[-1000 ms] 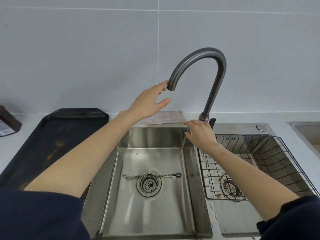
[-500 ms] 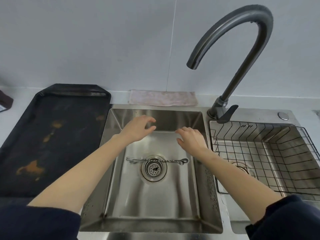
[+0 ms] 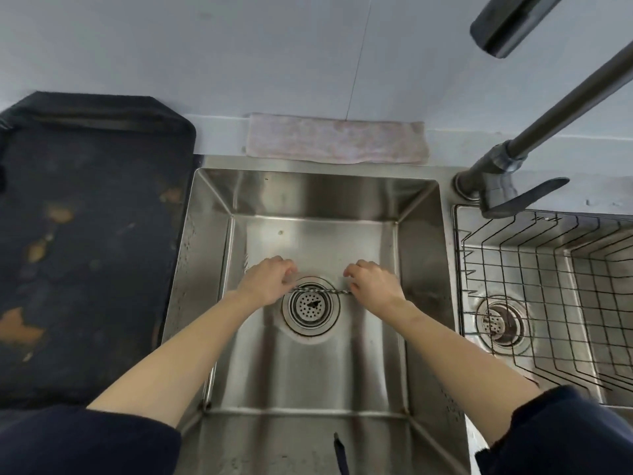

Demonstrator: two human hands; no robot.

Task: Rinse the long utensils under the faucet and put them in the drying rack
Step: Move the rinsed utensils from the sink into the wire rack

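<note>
Thin, stiff, slippery-looking utensils mid-frame over the drain — left hand and right hand pinching the ends.

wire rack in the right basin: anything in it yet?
Empty. Only the basin floor and drain show through the wire rack; the utensils lie over the left drain.

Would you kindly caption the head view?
Both hands reach the long utensils lying across the sink drain.

The long, thin twisted-metal utensils lie flat on the floor of the stainless steel sink basin, crossing the upper edge of the round drain strainer, both ends hidden. The black wire drying rack sits in the right basin, below the dark grey curved faucet.
</note>
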